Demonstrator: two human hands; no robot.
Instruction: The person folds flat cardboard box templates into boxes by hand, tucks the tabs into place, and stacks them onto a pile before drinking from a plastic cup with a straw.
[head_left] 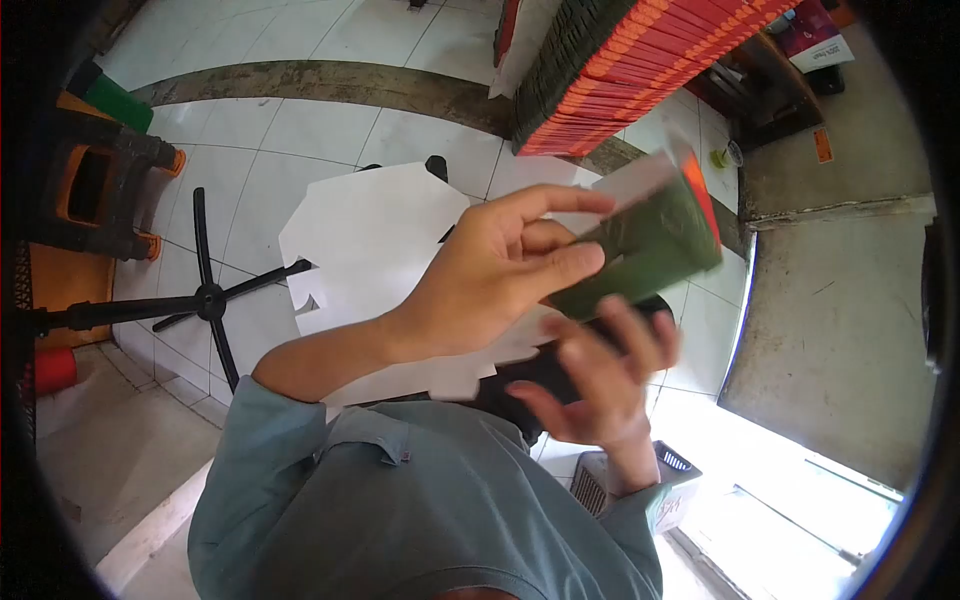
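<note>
The left hand (485, 275) pinches the near end of a green packet (655, 245), whose long axis slants up to the right; the right hand (603, 388), blurred, fingers spread, lies just below the packet, contact unclear

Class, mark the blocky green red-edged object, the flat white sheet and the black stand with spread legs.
Blocky green red-edged object (650, 243): head view, broad side.
Flat white sheet (370, 222): head view, upper part.
Black stand with spread legs (210, 301): head view, central hub.
</note>
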